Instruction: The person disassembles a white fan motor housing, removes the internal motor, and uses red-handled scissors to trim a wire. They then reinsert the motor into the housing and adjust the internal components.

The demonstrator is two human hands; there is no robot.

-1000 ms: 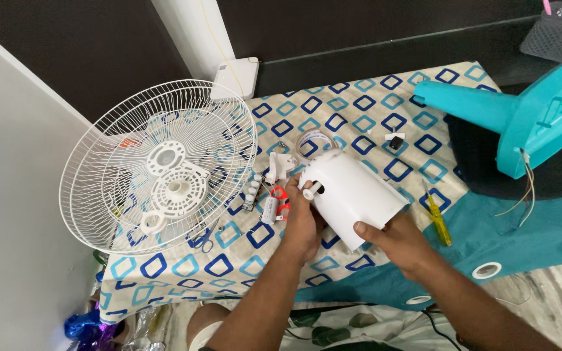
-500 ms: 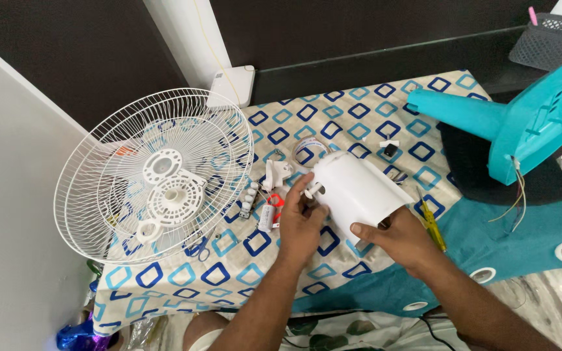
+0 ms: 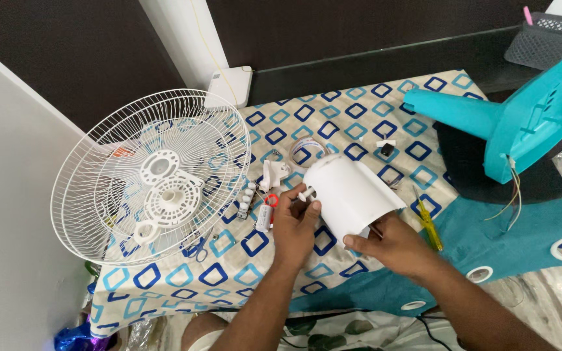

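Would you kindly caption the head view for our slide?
Both hands, left hand and right hand, hold a white fan housing beside white wire fan guards.

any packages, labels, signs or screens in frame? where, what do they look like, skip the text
No signs or screens show.
White flat box: far table edge behind the fan grille, rounded square, plain.
Small white cylinder part: on the patterned cloth by the left hand, with a label too small to make out.
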